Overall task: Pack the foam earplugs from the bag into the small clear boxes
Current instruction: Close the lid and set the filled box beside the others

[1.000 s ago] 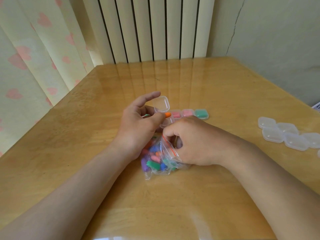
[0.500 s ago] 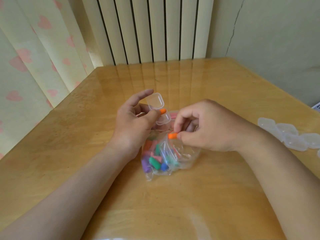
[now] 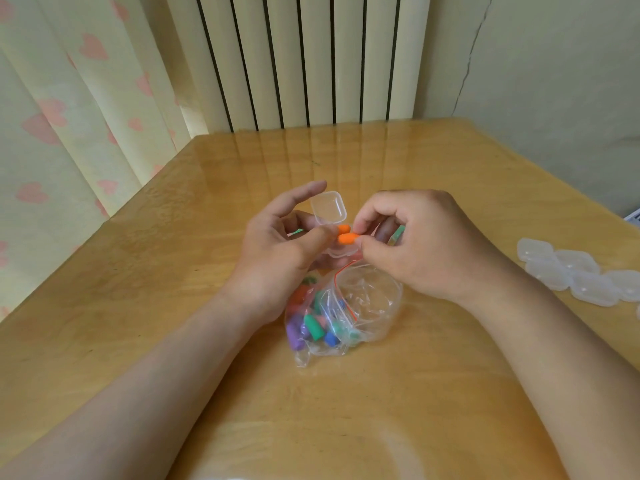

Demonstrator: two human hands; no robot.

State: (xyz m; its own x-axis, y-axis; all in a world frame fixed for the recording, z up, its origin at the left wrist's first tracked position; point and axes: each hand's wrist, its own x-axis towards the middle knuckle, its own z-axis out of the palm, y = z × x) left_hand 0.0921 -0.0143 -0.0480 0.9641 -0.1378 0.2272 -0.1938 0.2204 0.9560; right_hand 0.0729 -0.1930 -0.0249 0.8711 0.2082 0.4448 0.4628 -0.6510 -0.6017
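Observation:
My left hand (image 3: 280, 247) holds a small clear box (image 3: 329, 211) with its lid raised, and its thumb pins one orange earplug (image 3: 343, 228) at the box's edge. My right hand (image 3: 422, 240) pinches a second orange earplug (image 3: 348, 239) between thumb and forefinger, just below the first and over the box's open base. The clear zip bag (image 3: 367, 303) lies on the table below both hands, mouth open, with several coloured earplugs (image 3: 313, 327) heaped in its left end.
Several empty shut clear boxes (image 3: 571, 271) lie in a cluster at the right edge of the wooden table (image 3: 173, 306). A filled box with green content shows partly behind my right hand (image 3: 398, 233). Curtain hangs left, radiator behind, wall right.
My right hand drew an orange earplug out of the bag, rose and moved left to the open box in my left hand. The bag now lies free with its mouth open.

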